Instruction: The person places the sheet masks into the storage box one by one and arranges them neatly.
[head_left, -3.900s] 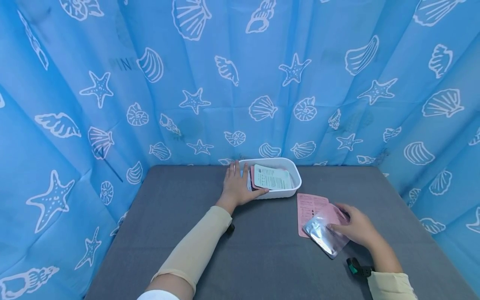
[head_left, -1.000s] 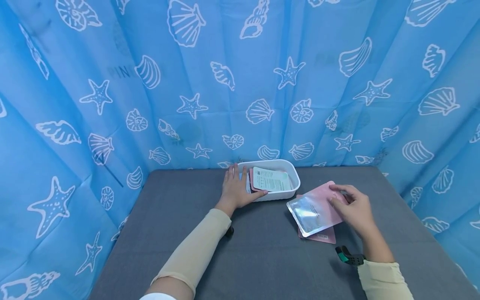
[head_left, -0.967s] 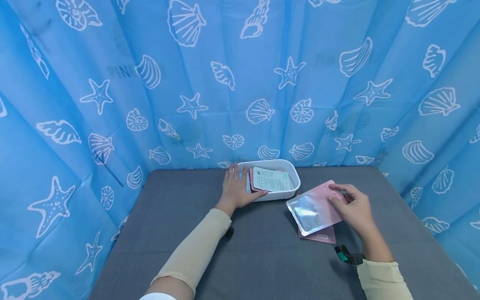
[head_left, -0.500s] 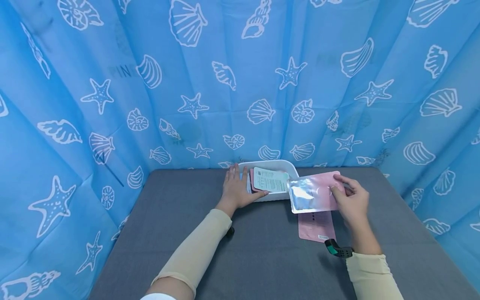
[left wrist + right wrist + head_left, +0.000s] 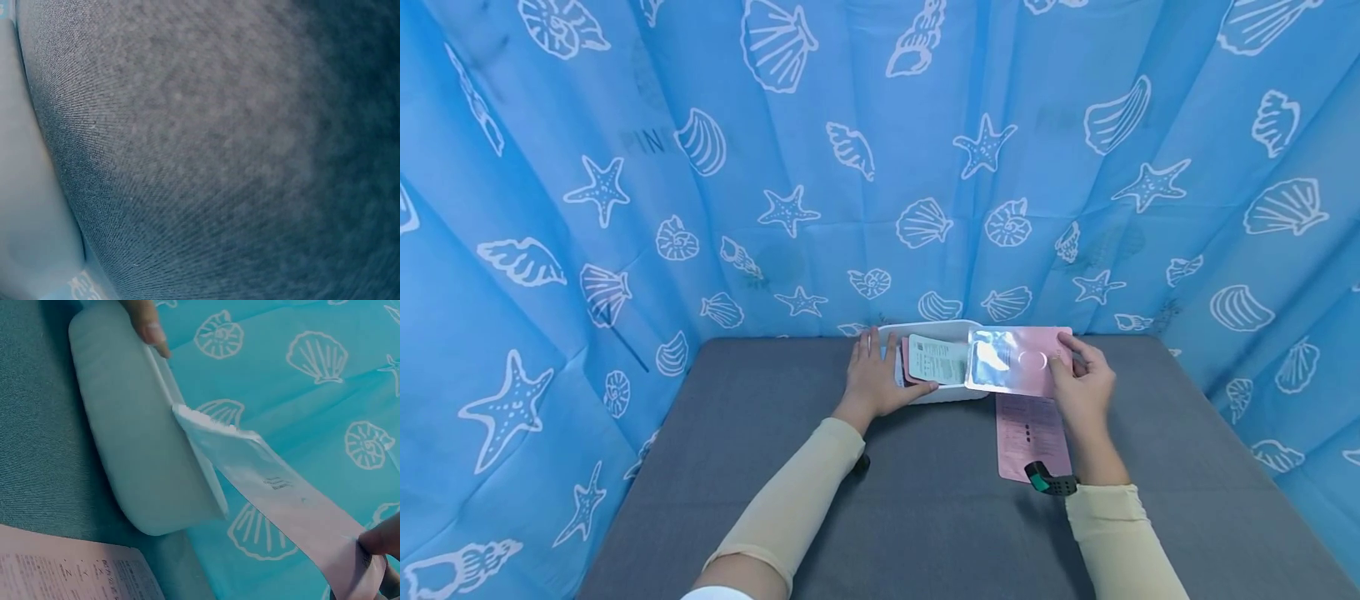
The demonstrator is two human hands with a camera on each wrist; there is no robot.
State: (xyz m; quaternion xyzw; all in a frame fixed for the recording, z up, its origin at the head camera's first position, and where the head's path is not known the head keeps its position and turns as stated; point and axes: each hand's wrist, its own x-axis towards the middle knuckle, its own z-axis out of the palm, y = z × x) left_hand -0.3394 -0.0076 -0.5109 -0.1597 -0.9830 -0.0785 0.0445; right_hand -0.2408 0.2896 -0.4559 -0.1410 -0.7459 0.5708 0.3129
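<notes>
Here, the pink-and-silver sachet (image 5: 1017, 361) hung over the right end of the white tray (image 5: 928, 330), pinched at its pink edge by the right hand (image 5: 1078, 385). The left hand (image 5: 876, 377) lay spread against the tray's left rim. A second pink sachet (image 5: 1032, 432) lay flat on the grey table (image 5: 925, 517), just in front of the tray.

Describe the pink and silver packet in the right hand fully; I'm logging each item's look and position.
The pink and silver packet is a flat, flexible sachet, shiny foil at its left end and pale pink toward the right, with a faint ring mark on the pink. The right hand pinches its right end, holding it roughly level in the air over the right rim of the white tray. Whether its foil end touches the rim cannot be told.
</notes>
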